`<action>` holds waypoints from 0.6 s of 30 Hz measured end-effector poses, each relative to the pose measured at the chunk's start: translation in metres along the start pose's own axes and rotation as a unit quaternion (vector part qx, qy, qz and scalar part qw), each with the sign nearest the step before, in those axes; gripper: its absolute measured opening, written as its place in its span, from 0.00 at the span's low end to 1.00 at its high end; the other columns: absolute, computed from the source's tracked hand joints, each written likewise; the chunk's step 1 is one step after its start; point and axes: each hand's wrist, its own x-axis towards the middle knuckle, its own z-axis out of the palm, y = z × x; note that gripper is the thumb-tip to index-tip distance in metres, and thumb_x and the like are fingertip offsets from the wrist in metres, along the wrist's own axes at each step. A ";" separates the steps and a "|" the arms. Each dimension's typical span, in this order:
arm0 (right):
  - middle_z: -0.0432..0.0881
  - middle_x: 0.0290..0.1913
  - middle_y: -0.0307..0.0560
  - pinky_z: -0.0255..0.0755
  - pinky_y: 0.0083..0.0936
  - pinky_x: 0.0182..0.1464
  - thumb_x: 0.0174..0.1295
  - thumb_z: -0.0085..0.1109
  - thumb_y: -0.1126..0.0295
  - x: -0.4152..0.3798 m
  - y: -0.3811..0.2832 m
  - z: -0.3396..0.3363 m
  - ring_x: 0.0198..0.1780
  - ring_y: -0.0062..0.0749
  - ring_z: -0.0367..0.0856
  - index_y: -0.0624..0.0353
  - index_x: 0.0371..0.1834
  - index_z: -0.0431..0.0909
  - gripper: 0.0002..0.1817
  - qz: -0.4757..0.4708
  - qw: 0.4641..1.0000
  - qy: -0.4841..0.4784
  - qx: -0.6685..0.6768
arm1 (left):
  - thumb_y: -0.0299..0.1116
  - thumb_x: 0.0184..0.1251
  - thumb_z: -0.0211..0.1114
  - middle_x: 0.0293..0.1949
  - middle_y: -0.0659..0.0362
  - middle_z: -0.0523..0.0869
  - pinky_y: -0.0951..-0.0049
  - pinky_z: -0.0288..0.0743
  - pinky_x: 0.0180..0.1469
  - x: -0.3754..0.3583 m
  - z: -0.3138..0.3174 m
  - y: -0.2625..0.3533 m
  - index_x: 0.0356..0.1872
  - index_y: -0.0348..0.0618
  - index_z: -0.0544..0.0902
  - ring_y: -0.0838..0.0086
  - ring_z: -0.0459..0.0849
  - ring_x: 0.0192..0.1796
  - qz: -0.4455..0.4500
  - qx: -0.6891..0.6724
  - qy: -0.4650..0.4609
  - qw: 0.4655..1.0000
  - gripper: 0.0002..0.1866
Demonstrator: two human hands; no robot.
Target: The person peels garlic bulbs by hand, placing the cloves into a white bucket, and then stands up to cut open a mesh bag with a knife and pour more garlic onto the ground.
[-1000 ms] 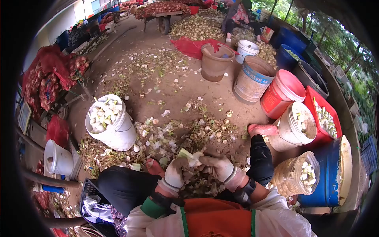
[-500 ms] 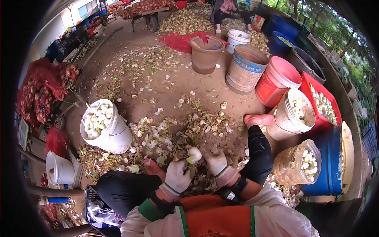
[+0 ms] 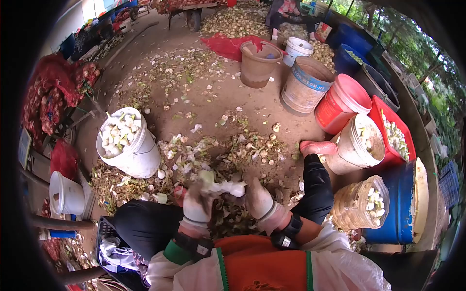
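Above scattered peelings (image 3: 234, 213), white bulb (image 3: 234, 188) held by left hand (image 3: 197, 202), right hand (image 3: 259, 199) just beside it, grip unclear

Smooth bulb (image 3: 236, 189), matt cloth trousers (image 3: 145, 220); smooth plastic bucket (image 3: 143, 157)

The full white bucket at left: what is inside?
Inside the bucket are white bulbs, some with greenish stems. The upper ones hide the lower contents and bottom from view.
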 end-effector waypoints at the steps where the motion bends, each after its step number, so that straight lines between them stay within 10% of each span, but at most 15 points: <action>1: 0.80 0.38 0.42 0.66 0.21 0.33 0.71 0.33 0.52 0.003 0.004 0.003 0.41 0.26 0.77 0.58 0.52 0.70 0.23 -0.014 0.996 0.019 0.088 | 0.34 0.70 0.52 0.44 0.51 0.77 0.64 0.81 0.44 0.005 0.000 0.003 0.47 0.43 0.72 0.62 0.81 0.42 0.057 -0.022 0.031 0.998 0.10; 5: 0.78 0.45 0.44 0.69 0.21 0.42 0.68 0.38 0.51 0.003 -0.005 0.014 0.42 0.27 0.75 0.62 0.64 0.61 0.29 -0.103 0.987 -0.047 -0.114 | 0.26 0.67 0.56 0.42 0.56 0.77 0.63 0.80 0.45 -0.013 0.029 0.010 0.45 0.41 0.73 0.63 0.81 0.44 -0.076 0.058 -0.013 0.995 0.08; 7: 0.74 0.43 0.40 0.64 0.20 0.51 0.68 0.39 0.55 0.011 0.013 -0.003 0.46 0.24 0.70 0.67 0.71 0.51 0.34 -0.198 0.935 -0.154 -0.252 | 0.21 0.61 0.62 0.42 0.58 0.79 0.69 0.78 0.43 -0.013 0.017 -0.010 0.46 0.42 0.73 0.66 0.81 0.41 0.057 0.329 -0.095 0.938 0.13; 9: 0.77 0.53 0.50 0.66 0.25 0.58 0.65 0.42 0.75 0.020 0.006 -0.013 0.55 0.30 0.75 0.67 0.69 0.55 0.27 -0.236 0.877 -0.107 -0.406 | 0.18 0.55 0.66 0.39 0.58 0.80 0.72 0.74 0.40 -0.012 0.030 -0.006 0.42 0.40 0.75 0.68 0.80 0.37 -0.014 0.186 -0.034 0.982 0.14; 12: 0.78 0.51 0.52 0.66 0.26 0.59 0.65 0.44 0.75 0.020 -0.009 -0.011 0.55 0.31 0.76 0.67 0.64 0.64 0.23 -0.142 0.894 -0.068 -0.419 | 0.22 0.54 0.69 0.36 0.53 0.81 0.67 0.72 0.40 -0.002 0.041 0.007 0.31 0.39 0.78 0.65 0.80 0.35 0.224 0.583 -0.075 0.778 0.08; 15: 0.79 0.50 0.50 0.68 0.24 0.56 0.65 0.49 0.75 0.020 0.002 -0.017 0.53 0.29 0.77 0.66 0.58 0.71 0.18 -0.095 0.867 0.044 -0.486 | 0.24 0.53 0.69 0.31 0.50 0.81 0.60 0.71 0.43 0.014 0.015 0.007 0.31 0.40 0.79 0.56 0.80 0.34 0.267 0.732 -0.128 0.614 0.07; 18: 0.81 0.47 0.45 0.72 0.24 0.51 0.65 0.54 0.74 0.023 -0.007 -0.015 0.50 0.26 0.78 0.65 0.51 0.75 0.13 -0.014 0.967 0.058 -0.247 | 0.28 0.58 0.66 0.29 0.50 0.82 0.59 0.71 0.45 0.014 0.021 0.008 0.32 0.40 0.79 0.57 0.81 0.33 0.244 0.643 -0.133 0.714 0.05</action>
